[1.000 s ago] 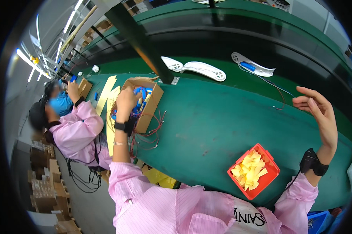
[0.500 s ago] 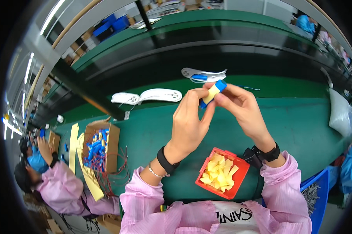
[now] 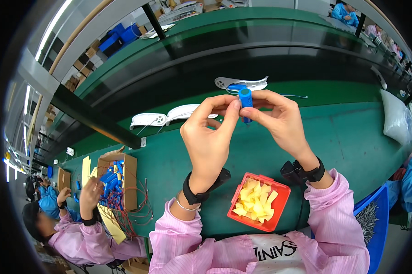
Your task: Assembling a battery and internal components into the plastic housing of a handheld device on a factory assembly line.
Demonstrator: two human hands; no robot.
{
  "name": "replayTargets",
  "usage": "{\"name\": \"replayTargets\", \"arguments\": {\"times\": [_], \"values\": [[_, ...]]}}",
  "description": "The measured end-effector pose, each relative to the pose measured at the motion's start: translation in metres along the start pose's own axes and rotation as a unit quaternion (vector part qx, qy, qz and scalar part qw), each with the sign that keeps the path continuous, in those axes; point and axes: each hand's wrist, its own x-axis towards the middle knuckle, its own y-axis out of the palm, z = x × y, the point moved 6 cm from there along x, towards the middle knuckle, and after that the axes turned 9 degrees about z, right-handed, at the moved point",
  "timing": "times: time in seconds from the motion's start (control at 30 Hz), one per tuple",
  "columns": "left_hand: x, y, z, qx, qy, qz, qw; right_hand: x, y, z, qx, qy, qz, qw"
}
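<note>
A blue cylindrical battery (image 3: 245,97) is held upright over the bench. My left hand (image 3: 210,132) pinches it from one side with thumb and fingertips. On the other side my right hand (image 3: 281,119) grips it the same way, thumb in front and fingers behind. Its yellow patch does not show from this angle. Below my hands sits a red plastic box (image 3: 281,201) full of cut yellow tape or paper pieces (image 3: 254,201). Behind the battery lies a curved white plastic shell (image 3: 223,82) with a blue cell in it.
At the left stands a cardboard box (image 3: 130,182) of blue batteries with trailing red wires; a co-worker's hand (image 3: 91,194) is beside it. More white shells (image 3: 149,119) lie farther back. A clear plastic bag (image 3: 396,119) and a blue bin (image 3: 383,219) of metal pieces are at the right.
My hands have turned the battery from tilted to upright, so its yellow patch is out of sight. The co-worker at the left has brought a hand to the cardboard box.
</note>
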Motion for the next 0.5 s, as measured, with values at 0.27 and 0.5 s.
{"name": "replayTargets", "arguments": {"times": [0.27, 0.5], "values": [[0.001, 0.000, 0.002, -0.054, -0.050, 0.016, 0.997, -0.003, -0.002, 0.008, -0.019, -0.017, -0.026, 0.999], [0.000, 0.001, -0.004, 0.007, -0.018, 0.004, 1.000, -0.003, -0.001, 0.007, -0.035, -0.009, -0.038, 0.999]]}}
